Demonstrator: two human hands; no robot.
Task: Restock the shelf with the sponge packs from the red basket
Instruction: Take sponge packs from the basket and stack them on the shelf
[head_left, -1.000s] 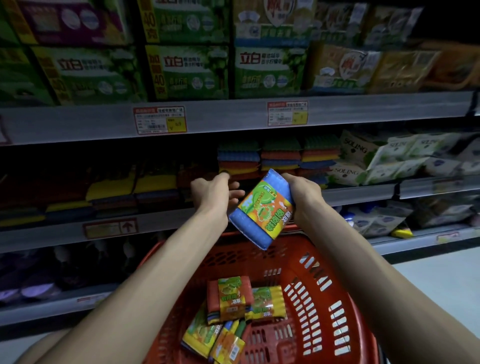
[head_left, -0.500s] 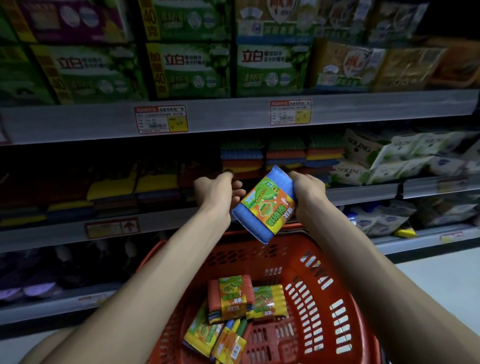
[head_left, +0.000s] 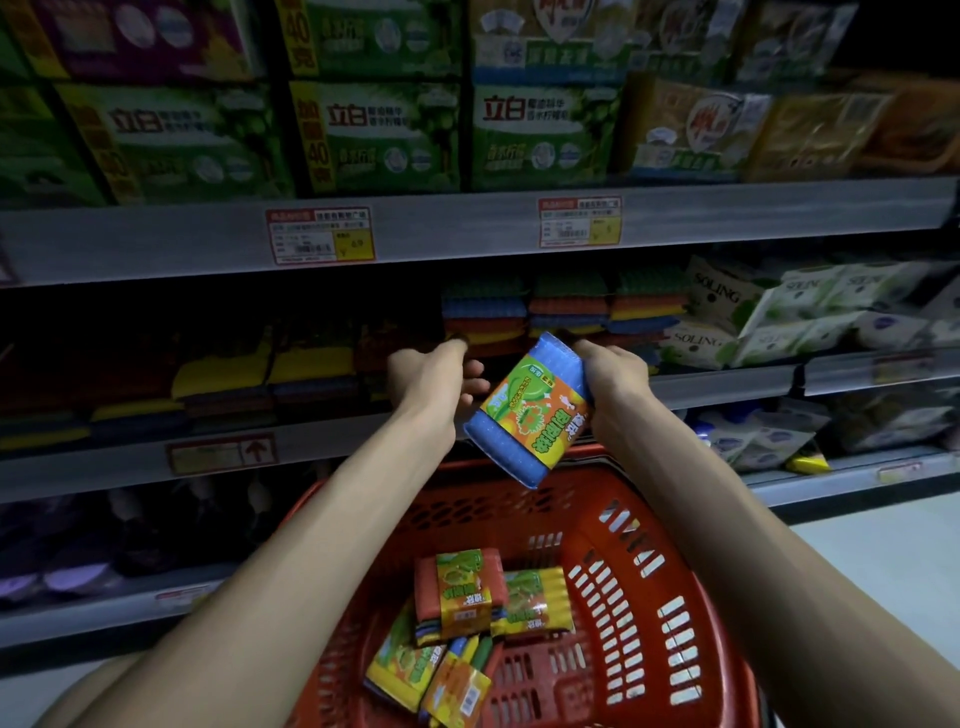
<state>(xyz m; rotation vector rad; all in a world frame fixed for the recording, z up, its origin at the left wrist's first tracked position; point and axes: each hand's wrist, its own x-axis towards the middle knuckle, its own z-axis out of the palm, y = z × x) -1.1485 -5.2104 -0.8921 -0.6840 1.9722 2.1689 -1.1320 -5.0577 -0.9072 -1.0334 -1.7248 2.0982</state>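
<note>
R hand (head_left: 615, 376) grips rect. blue pack (head_left: 530, 415), glossy wrap; L hand (head_left: 434, 376) loose-curled, empty. 4 packs (head_left: 457, 592) in slotted plastic basket (head_left: 649, 623).

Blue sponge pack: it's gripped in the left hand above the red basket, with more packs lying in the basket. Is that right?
Not quite. The head view shows the right hand gripping the blue sponge pack, not the left hand. The rest holds: the pack is above the red basket, and more packs lie in the basket.
</note>
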